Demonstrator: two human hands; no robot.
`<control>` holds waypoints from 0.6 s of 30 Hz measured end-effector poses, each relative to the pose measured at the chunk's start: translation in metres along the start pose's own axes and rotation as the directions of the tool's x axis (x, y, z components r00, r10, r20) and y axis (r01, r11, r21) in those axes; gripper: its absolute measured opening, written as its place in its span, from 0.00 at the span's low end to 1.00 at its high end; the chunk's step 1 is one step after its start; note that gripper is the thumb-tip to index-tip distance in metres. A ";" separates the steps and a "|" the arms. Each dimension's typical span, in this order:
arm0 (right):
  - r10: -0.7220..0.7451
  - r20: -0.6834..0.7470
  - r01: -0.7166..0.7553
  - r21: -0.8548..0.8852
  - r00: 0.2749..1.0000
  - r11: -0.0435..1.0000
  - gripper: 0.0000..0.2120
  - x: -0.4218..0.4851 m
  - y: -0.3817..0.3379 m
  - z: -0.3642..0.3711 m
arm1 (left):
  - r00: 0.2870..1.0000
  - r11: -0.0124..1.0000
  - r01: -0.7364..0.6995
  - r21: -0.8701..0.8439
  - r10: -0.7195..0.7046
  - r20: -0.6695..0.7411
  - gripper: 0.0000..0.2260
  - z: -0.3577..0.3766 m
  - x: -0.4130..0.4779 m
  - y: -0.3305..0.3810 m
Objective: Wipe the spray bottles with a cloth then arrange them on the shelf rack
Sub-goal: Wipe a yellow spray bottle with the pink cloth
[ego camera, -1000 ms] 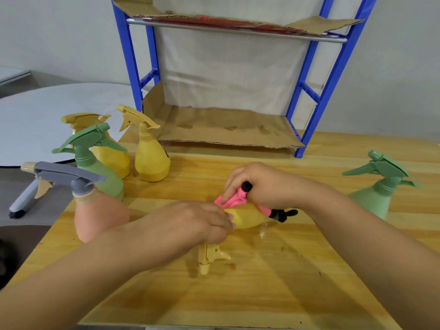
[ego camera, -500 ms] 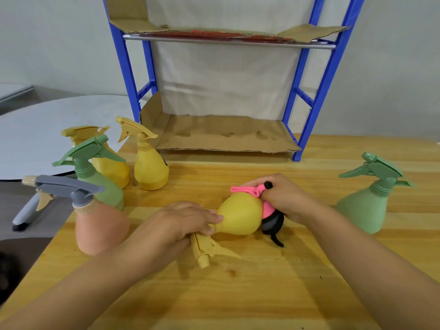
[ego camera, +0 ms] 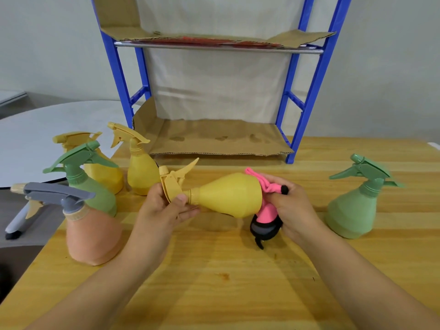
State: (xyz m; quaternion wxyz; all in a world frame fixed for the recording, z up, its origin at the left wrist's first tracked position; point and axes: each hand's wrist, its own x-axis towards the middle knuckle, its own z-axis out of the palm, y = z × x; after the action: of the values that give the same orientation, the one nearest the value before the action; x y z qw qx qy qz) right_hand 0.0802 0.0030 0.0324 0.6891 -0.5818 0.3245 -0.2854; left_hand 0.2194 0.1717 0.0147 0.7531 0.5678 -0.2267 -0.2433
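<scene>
Head view showed a yellow spray bottle (ego camera: 228, 195) held sideways over the wooden worktop (ego camera: 238, 282) at the centre of the frame, its trigger head pointing toward the picture's left and its broad base toward the right. The left hand (ego camera: 166, 208) gripped the neck and trigger head, with the thumb curled over the collar. The right hand (ego camera: 292, 206) pinched a pink-and-black cloth (ego camera: 267, 210) and held it against the bottle's base, and part of the cloth hung down below the fingers.

Behind them, at upper centre, stood the blue shelf rack (ego camera: 316, 91), its two shelves lined with cardboard (ego camera: 214, 139). At the left of the frame four more bottles stood upright close together — a peach bottle (ego camera: 92, 232) with a grey trigger nearest, a green bottle (ego camera: 95, 194) behind it, then a wide yellow bottle (ego camera: 104, 175) and a small yellow bottle (ego camera: 141, 172) farther back. A lone green bottle (ego camera: 354, 206) stood at the right edge, just beside the right hand.
</scene>
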 end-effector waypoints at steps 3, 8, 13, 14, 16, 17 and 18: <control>-0.038 0.036 0.037 0.019 0.999 0.999 0.26 -0.005 -0.001 0.007 | 0.998 0.999 0.019 -0.050 -0.022 -0.057 0.06 0.007 0.002 0.002; -0.171 0.010 0.168 0.134 0.985 0.977 0.25 -0.014 -0.009 0.009 | 0.994 0.997 0.001 -0.075 -0.009 -0.105 0.07 0.013 0.004 0.004; -0.311 0.002 0.308 0.116 0.951 0.944 0.23 -0.019 -0.009 0.007 | 0.988 0.979 0.016 -0.202 -0.047 -0.149 0.04 0.019 0.006 0.008; -0.314 0.004 0.311 0.121 0.949 0.943 0.22 -0.019 -0.008 0.005 | 0.986 0.968 0.026 -0.249 -0.066 -0.156 0.04 0.021 0.007 0.008; -0.306 -0.008 0.306 0.096 0.952 0.947 0.23 -0.017 -0.003 0.002 | 0.983 0.938 0.031 -0.345 -0.091 -0.161 0.04 0.024 0.008 0.009; -0.303 -0.021 0.303 0.071 0.953 0.950 0.24 -0.016 0.000 0.001 | 0.983 0.924 0.030 -0.381 -0.095 -0.154 0.05 0.026 0.007 0.010; -0.299 -0.034 0.300 0.049 0.954 0.953 0.25 -0.015 0.002 0.000 | 0.984 0.914 0.035 -0.405 -0.102 -0.146 0.05 0.028 0.006 0.010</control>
State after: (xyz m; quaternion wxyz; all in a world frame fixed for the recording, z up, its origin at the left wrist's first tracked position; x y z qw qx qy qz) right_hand 0.0709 0.0145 0.0322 0.6488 -0.6019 0.2337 -0.4027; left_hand 0.2083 0.1495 0.0322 0.8604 0.4271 -0.0895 -0.2633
